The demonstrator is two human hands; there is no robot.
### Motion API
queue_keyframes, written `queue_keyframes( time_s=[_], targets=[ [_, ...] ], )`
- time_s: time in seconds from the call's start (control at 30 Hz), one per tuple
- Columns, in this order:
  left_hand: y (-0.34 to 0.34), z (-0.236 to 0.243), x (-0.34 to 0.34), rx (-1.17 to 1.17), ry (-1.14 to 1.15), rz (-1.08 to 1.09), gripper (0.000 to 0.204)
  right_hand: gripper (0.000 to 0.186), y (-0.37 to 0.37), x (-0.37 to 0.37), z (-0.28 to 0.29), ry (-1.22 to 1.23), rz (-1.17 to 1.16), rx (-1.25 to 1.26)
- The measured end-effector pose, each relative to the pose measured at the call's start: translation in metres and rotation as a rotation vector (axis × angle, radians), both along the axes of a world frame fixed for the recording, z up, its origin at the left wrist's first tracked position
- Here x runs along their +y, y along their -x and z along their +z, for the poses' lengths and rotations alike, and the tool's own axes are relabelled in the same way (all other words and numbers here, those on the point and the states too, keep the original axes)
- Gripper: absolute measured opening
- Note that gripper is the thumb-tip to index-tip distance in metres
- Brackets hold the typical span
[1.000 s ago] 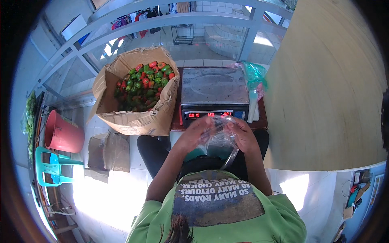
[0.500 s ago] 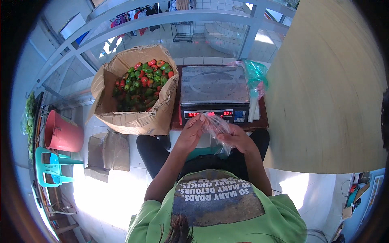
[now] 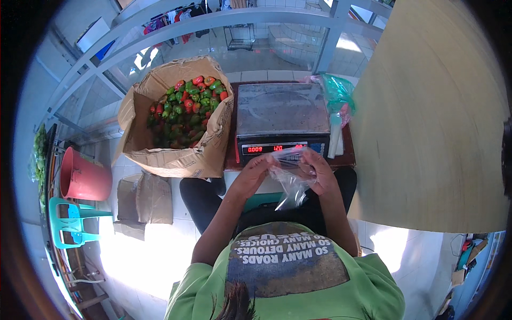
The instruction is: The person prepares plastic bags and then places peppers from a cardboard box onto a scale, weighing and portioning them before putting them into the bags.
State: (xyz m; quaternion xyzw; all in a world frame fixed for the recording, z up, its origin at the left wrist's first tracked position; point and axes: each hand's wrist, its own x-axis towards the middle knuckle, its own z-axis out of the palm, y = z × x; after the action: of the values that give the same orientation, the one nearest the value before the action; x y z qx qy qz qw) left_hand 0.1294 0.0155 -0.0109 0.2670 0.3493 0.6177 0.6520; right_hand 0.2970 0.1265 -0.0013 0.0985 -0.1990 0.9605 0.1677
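A clear plastic bag point(image 3: 292, 188) hangs between my two hands, its top edge stretched sideways and its bottom corner dangling over my lap. My left hand point(image 3: 253, 176) pinches one side of the bag's mouth. On the other side, my right hand point(image 3: 320, 175) grips the opposite edge with curled fingers. Nothing shows inside the bag. Just beyond my hands stands a digital weighing scale point(image 3: 282, 111) with a bare metal plate and a lit red display, partly covered by the bag and fingers. A cardboard box point(image 3: 176, 161) left of the scale holds red and green peppers point(image 3: 188, 109).
Green and pink plastic bags point(image 3: 337, 93) lie right of the scale on the dark red table point(image 3: 230, 152). A large wooden panel point(image 3: 426, 122) rises at right. At left are a red bucket point(image 3: 85, 176), a turquoise chair point(image 3: 72, 221) and flattened cardboard point(image 3: 143, 200). A metal railing point(image 3: 213, 22) runs behind.
The bag was bunched together and is now spread wider, its lower part hanging down. My right hand has risen toward the scale's front; my left hand has shifted only slightly.
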Motion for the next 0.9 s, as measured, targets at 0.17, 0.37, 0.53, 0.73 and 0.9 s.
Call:
queue_keyframes(
  time_s=[0.17,0.37,0.53,0.73,0.9],
  targets=[
    [-0.008,0.004,0.002,-0.209,-0.062,0.117,0.029,0.027,-0.005,-0.013,0.016,-0.611,-0.178,-0.665],
    [0.002,-0.001,-0.004,-0.178,0.068,-0.088,0.036,0.018,0.003,-0.021,0.019,-0.091,-0.36,-0.642],
    [0.004,0.0,-0.014,0.119,0.119,-0.129,0.034,0.018,0.002,-0.016,0.0,-0.079,-0.337,-0.463],
    [0.002,0.011,-0.013,-0.35,-0.102,0.011,0.026,0.021,-0.012,-0.011,0.016,-0.426,-0.112,-0.654],
    [0.007,-0.01,-0.011,-0.622,-0.163,-0.155,0.028,0.022,-0.016,-0.013,-0.001,-0.563,-0.019,-0.552]
  ],
)
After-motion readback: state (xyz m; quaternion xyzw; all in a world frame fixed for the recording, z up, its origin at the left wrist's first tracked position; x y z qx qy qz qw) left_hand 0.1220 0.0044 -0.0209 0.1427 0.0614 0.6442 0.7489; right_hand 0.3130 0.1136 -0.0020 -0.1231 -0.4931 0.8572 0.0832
